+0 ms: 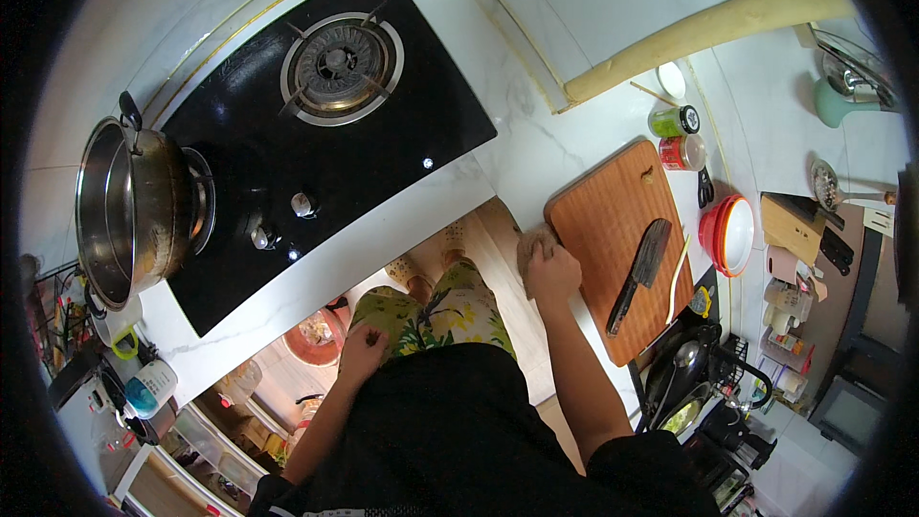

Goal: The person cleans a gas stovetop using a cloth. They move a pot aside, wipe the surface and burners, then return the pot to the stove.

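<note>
My right hand grips a brownish cloth at the counter's front edge, just left of a wooden cutting board. On that board lies a cleaver-style kitchen knife with a black handle. A thin pale strip, perhaps a vegetable stalk, rests along the board's right side. My left hand hangs low by my thigh with curled fingers. A dark spot shows between those fingers, and whether it is a held thing or shadow is unclear.
A black gas hob carries a steel pot on its left burner. Beyond the board stand two jars and stacked red bowls. A sink holding pans lies at lower right. On the floor sits a reddish basin.
</note>
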{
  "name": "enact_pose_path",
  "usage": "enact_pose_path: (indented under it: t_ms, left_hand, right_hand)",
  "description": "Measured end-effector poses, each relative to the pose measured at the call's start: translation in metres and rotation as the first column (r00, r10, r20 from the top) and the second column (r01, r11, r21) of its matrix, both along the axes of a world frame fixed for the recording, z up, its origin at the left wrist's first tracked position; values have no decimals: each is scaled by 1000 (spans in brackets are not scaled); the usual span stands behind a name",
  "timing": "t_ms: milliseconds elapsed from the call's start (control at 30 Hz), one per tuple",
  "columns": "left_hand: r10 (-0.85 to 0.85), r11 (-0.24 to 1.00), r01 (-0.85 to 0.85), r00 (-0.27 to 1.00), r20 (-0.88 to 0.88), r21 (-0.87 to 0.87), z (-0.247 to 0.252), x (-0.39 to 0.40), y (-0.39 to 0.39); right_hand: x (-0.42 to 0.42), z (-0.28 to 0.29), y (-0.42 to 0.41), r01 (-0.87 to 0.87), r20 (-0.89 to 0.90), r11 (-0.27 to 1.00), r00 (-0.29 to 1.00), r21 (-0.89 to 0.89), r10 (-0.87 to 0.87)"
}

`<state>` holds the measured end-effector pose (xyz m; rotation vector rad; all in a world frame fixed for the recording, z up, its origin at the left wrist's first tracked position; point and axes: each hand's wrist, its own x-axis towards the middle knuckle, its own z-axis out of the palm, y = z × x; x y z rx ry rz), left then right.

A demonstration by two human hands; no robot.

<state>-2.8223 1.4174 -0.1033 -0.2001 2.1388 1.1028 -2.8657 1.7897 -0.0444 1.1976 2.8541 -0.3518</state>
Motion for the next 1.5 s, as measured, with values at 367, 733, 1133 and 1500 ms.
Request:
enact_pose_path:
  t_ms: [367,733,1133,1500]
  left_hand:
    - [21,999,-19,998,61,-36,7,3,12]
    - [50,998,-49,998,-32,31,5,18,4]
    - [8,1000,-8,998,-69,3,18,-5,3]
    - [263,965,-263,965,4,19,2,-9,10]
  right_hand:
    - [-14,13,2,46,172,995,985,-92,-30]
    - [18,11,8,129,228,988,968,-84,-107]
    - [7,-1,-14,-2,13,999,1000,-48,3]
    - [-112,117,27,-400,-434,914,813,69,389]
